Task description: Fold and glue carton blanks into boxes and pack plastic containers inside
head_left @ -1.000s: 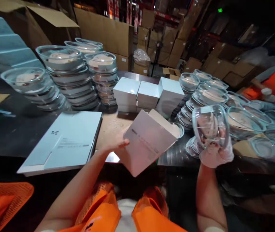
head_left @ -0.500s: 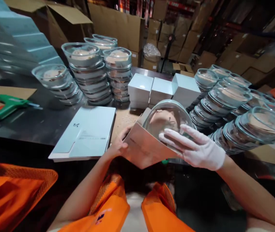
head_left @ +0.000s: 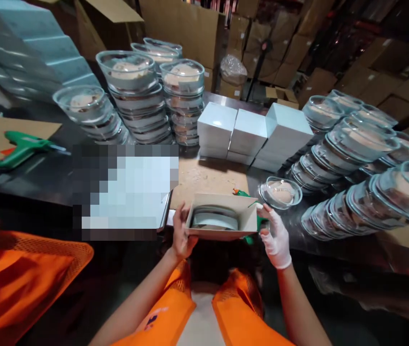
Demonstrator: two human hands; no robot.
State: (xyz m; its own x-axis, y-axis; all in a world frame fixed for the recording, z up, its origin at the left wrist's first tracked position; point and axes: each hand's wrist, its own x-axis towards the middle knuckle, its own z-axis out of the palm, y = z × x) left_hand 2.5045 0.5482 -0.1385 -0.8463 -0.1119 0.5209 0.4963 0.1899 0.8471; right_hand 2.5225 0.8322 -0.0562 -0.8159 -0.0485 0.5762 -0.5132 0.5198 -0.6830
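Observation:
A small open carton point(head_left: 222, 234) is held in front of me, its mouth facing up towards me. Inside it shows the curved edge of a round clear container point(head_left: 215, 218). My bare left hand point(head_left: 183, 235) grips the carton's left end, with the thumb at the near side. At the right end, my white-gloved right hand point(head_left: 277, 238) has curled fingers and thumb on the carton's edge. A lone round clear container point(head_left: 281, 192) with a beige disc lies on the table just beyond my right hand. Behind the carton, a green tool point(head_left: 240, 192) is partly hidden.
Stacked clear containers point(head_left: 136, 103) stand at left, and more container stacks point(head_left: 348, 187) at right. Pale boxes point(head_left: 217, 129) line the table's back. A pixelated pale flat stack point(head_left: 132, 197) lies left, near a green glue gun point(head_left: 28, 146). An orange-clad person point(head_left: 28, 278) is at left.
The carton has gone from tilted to nearly level. The clear container at its mouth now sits inside, and my right hand has moved from that container to the carton's right end.

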